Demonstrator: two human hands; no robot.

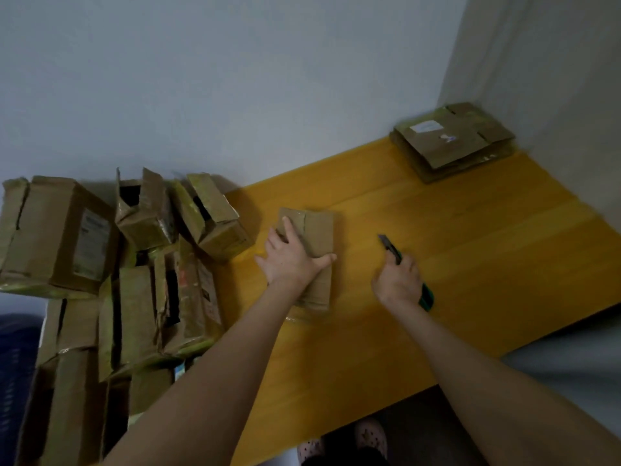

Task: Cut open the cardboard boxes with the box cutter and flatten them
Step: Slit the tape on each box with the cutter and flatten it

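Observation:
A small brown cardboard box [317, 233] lies flat on the yellow wooden table [470, 250], taped along its top. My left hand [290, 260] presses down on it with fingers spread and thumb along its near right side. To the right of the box, my right hand [400, 280] grips a green box cutter [389, 248], its blade out and pointing up-left, clear of the cardboard.
A pile of several opened, unflattened cardboard boxes [141, 264] crowds the left end of the table and beyond. A stack of flattened boxes [453, 142] lies in the far right corner against the walls. The table's near edge runs diagonally at lower right.

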